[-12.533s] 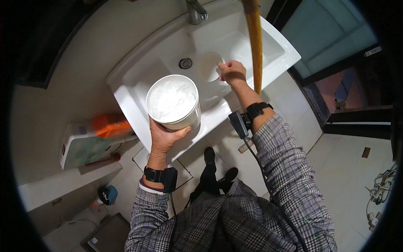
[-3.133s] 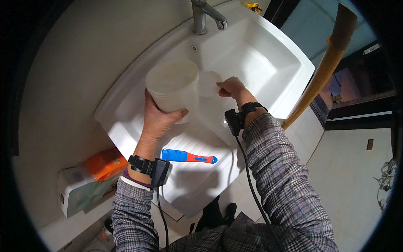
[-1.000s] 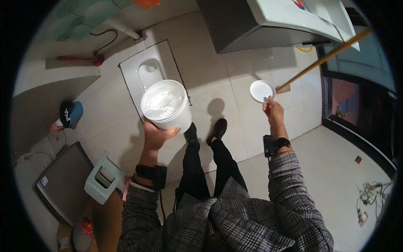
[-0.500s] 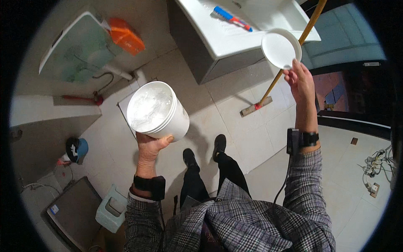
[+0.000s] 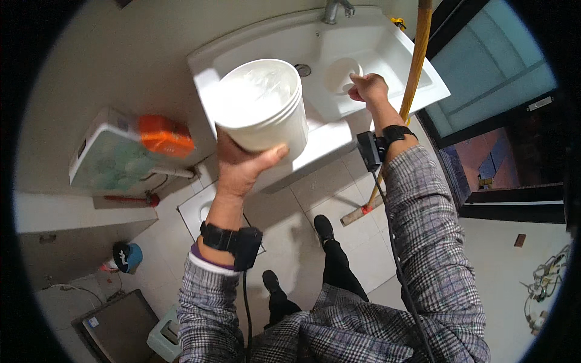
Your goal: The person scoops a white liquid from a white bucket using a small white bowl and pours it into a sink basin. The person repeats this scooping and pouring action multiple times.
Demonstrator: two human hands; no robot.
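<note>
My left hand (image 5: 242, 163) is wrapped round the lower side of a white plastic bucket (image 5: 287, 124), thumb on its wall. The bucket is held up in front of the sink, its open top tilted toward me, with a pale, shiny, translucent content inside. My right hand (image 5: 370, 89) pinches the edge of a round white lid (image 5: 341, 74) between thumb and fingers. That lid is over the basin of the white sink (image 5: 387, 60), right of the drain (image 5: 302, 70); whether it touches the basin cannot be told. The bucket hides part of the sink's left side.
A chrome faucet (image 5: 331, 12) stands at the sink's back. Close to my right forearm, a wooden pole (image 5: 416, 66) leans on the sink, its flat head (image 5: 362, 212) on the floor. An orange container (image 5: 166, 137) is at left. A pale green stool (image 5: 162, 336) stands lower left.
Both hands have moved forward to the sink. The bucket has risen, and the lid has gone from beside the sink's front edge to over the basin. The blue and red brush is out of sight.
</note>
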